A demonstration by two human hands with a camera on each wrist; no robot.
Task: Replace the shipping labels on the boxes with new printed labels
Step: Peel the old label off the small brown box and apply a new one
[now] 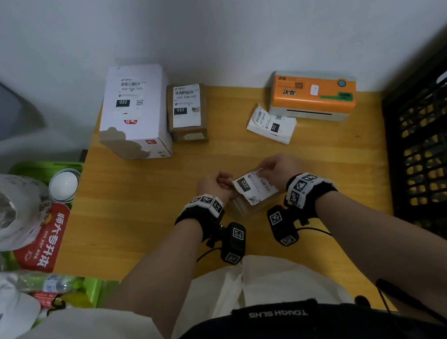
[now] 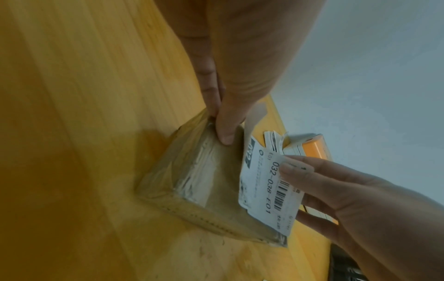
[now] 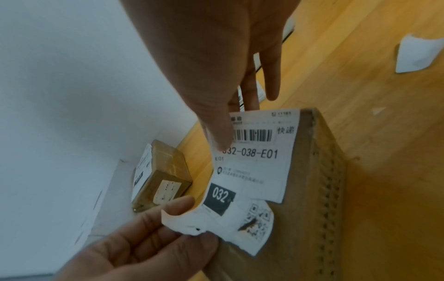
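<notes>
We are peeling the torn white 032-038-E01 shipping label (image 3: 252, 171) off the small brown cardboard box (image 2: 192, 180): our left hand (image 1: 212, 183) and right hand (image 1: 279, 164) each pinch an edge. Next, pull it fully free.

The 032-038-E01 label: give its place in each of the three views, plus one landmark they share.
Head: the 032-038-E01 label sits low centre, between the left hand and right hand.
Left wrist: label right of centre, beside the small brown box.
Right wrist: label at centre, over the box.
Shared landmark: the wooden tabletop.
</notes>
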